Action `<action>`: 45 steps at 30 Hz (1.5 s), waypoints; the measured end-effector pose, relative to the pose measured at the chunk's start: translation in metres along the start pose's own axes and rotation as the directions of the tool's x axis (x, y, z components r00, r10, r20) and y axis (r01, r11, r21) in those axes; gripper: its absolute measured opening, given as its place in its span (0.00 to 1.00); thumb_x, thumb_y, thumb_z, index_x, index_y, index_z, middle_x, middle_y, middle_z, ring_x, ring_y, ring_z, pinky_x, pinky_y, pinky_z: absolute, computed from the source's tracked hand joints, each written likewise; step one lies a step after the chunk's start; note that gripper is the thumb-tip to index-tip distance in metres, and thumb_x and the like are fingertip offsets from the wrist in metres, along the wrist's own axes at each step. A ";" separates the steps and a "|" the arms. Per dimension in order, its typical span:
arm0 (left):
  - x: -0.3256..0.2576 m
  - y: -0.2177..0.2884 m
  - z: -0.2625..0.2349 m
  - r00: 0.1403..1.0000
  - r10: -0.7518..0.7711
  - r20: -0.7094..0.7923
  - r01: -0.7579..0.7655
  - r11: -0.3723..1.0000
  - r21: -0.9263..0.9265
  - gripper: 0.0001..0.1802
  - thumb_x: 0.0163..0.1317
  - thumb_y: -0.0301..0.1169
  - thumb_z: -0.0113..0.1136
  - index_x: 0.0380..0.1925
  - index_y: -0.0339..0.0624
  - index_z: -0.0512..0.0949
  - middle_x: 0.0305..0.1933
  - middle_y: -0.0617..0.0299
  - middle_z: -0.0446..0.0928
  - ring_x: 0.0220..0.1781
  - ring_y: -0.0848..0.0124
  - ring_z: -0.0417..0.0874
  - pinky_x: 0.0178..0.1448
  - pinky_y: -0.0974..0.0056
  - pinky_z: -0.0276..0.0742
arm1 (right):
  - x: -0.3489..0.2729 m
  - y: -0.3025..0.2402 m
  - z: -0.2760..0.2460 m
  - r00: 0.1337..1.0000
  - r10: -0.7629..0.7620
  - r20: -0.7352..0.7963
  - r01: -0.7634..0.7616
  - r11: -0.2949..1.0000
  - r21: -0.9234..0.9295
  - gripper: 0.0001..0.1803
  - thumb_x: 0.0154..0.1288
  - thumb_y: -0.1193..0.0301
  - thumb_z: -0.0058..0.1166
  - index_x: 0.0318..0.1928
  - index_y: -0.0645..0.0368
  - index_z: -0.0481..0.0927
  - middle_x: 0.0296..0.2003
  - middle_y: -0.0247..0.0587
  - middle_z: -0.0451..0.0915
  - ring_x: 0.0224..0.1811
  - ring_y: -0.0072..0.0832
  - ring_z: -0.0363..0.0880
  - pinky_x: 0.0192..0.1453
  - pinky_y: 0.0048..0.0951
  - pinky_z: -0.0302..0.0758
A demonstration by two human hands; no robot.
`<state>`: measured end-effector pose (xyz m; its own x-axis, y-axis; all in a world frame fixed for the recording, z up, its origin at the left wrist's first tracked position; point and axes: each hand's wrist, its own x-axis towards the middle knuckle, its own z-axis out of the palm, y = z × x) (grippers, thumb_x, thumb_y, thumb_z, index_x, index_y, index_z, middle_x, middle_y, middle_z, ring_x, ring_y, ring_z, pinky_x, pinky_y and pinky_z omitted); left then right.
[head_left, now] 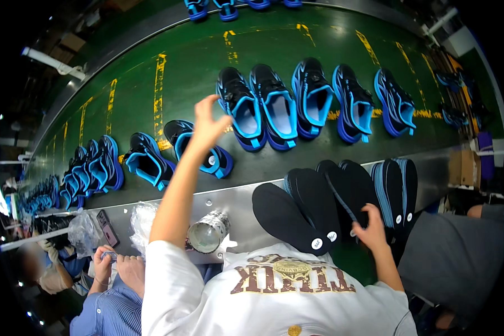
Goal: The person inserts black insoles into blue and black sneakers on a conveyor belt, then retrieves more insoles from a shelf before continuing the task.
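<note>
Reaching with spread fingers, left hand (pixel 206 124) nears a shoe (pixel 199 147) (blue-lined); right hand (pixel 369 227) grips an insole (pixel 350 193).

The left hand (pixel 207 124) is held open over a blue shoe (pixel 199 147) on the green belt (pixel 196 61). A black insole (pixel 350 193) is touched by the right hand (pixel 371 227).

Head view, downward, close overhead
</note>
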<state>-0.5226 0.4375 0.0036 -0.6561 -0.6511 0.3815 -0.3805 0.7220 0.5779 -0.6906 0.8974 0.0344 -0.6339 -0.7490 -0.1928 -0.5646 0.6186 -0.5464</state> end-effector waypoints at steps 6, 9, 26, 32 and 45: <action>0.030 0.020 0.047 0.994 -0.076 0.080 0.075 0.997 0.014 0.28 0.59 0.44 0.49 0.56 0.42 0.59 0.48 0.44 0.69 0.44 0.47 0.74 0.45 0.53 0.71 | 0.069 -0.059 -0.083 0.971 -0.022 -0.240 0.113 0.920 0.374 0.20 0.67 0.68 0.34 0.50 0.72 0.68 0.51 0.50 0.68 0.44 0.29 0.69 0.50 0.25 0.64; 0.046 0.016 0.034 0.991 -0.063 0.114 0.056 0.997 0.062 0.19 0.61 0.44 0.46 0.41 0.38 0.69 0.35 0.44 0.75 0.40 0.50 0.76 0.41 0.55 0.72 | 0.121 -0.136 -0.079 0.957 -0.203 -0.209 0.246 0.947 0.208 0.11 0.59 0.73 0.48 0.38 0.68 0.77 0.49 0.52 0.72 0.45 0.34 0.74 0.49 0.27 0.67; 0.028 0.038 0.005 0.839 -0.331 0.431 0.405 0.910 -0.089 0.23 0.60 0.48 0.46 0.37 0.35 0.69 0.26 0.46 0.75 0.29 0.53 0.78 0.35 0.57 0.71 | 0.208 -0.218 0.137 0.845 -0.528 0.086 0.502 0.727 -0.467 0.05 0.45 0.74 0.51 0.23 0.61 0.78 0.29 0.43 0.74 0.34 0.36 0.73 0.36 0.30 0.72; -0.007 0.040 0.008 0.857 -0.486 0.172 0.515 0.825 -0.234 0.35 0.49 0.50 0.58 0.47 0.34 0.62 0.29 0.45 0.76 0.32 0.51 0.79 0.36 0.57 0.73 | 0.198 -0.236 0.137 0.857 -0.515 0.023 0.497 0.815 -0.298 0.11 0.49 0.70 0.52 0.35 0.62 0.75 0.37 0.50 0.70 0.37 0.39 0.72 0.40 0.35 0.72; 0.001 0.021 0.021 0.888 -0.435 0.146 0.457 0.866 -0.203 0.22 0.61 0.45 0.45 0.37 0.34 0.73 0.26 0.46 0.76 0.31 0.53 0.78 0.35 0.59 0.70 | 0.218 -0.221 0.142 0.825 -0.452 0.339 0.560 0.736 -0.380 0.07 0.49 0.74 0.49 0.25 0.63 0.79 0.35 0.50 0.73 0.40 0.40 0.74 0.38 0.35 0.75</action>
<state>-0.5450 0.4569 0.0011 -0.5127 -0.8584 -0.0179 -0.4971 0.2798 0.8213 -0.6292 0.5638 -0.0026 -0.0883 -0.9782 -0.1881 -0.9714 0.1263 -0.2008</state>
